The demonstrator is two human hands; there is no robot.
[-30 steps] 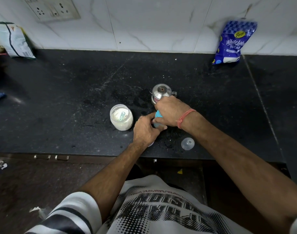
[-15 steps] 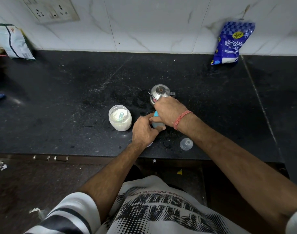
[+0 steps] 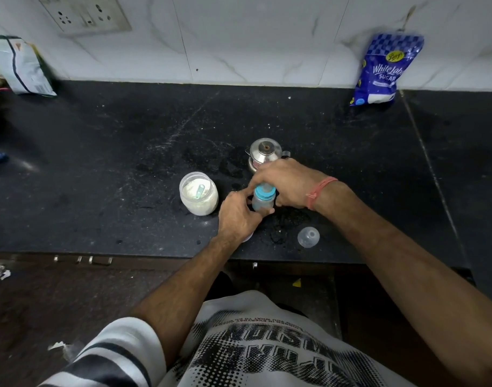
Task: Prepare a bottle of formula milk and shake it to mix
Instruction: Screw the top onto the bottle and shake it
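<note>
**Closing the feeding bottle**

The left hand (image 3: 239, 216) wraps the feeding bottle (image 3: 263, 201) standing on the black worktop (image 3: 99, 163); the right hand (image 3: 284, 182) clamps its blue collar from above. The bottle looks light, rigid and smooth, so likely slippery: hold the body, twist the collar. A powder jar (image 3: 198, 194) stands left of the grip.

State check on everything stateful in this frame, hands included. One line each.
Baby bottle: upright on the counter, blue collar on.
Left hand: grips the bottle body.
Right hand: holds the blue collar from above.
Powder jar: open, lid off, scoop inside.
Clear cap: off the bottle, lying on the counter.
Steel kettle: upright, lid on.
Sugar bag: leaning against the wall.
</note>
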